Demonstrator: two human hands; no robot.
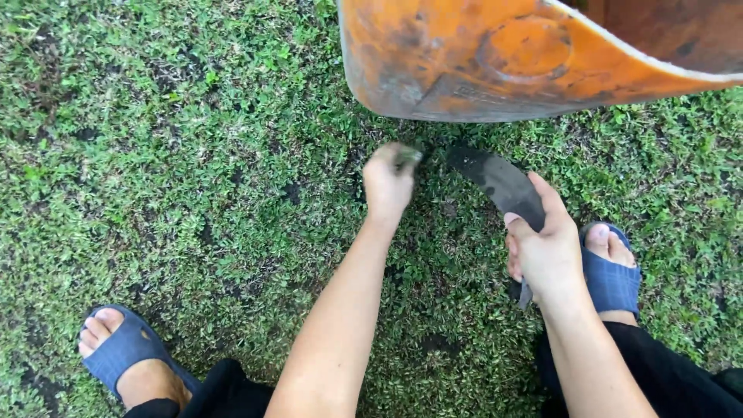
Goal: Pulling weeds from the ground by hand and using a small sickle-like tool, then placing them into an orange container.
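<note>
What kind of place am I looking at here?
Outdoors, most likely a lawn or garden. Low green ground cover fills the view, a worn orange container sits on it, and the right hand holds a curved dark blade.

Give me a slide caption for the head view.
Left hand pinches grass beside curved blade held by right hand.

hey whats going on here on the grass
A person crouches over low green ground cover. The right hand grips a dark curved blade pointing toward the left hand, which is closed on a small tuft at ground level. An orange metal tub sits just beyond. Both feet wear blue slide sandals.
</note>
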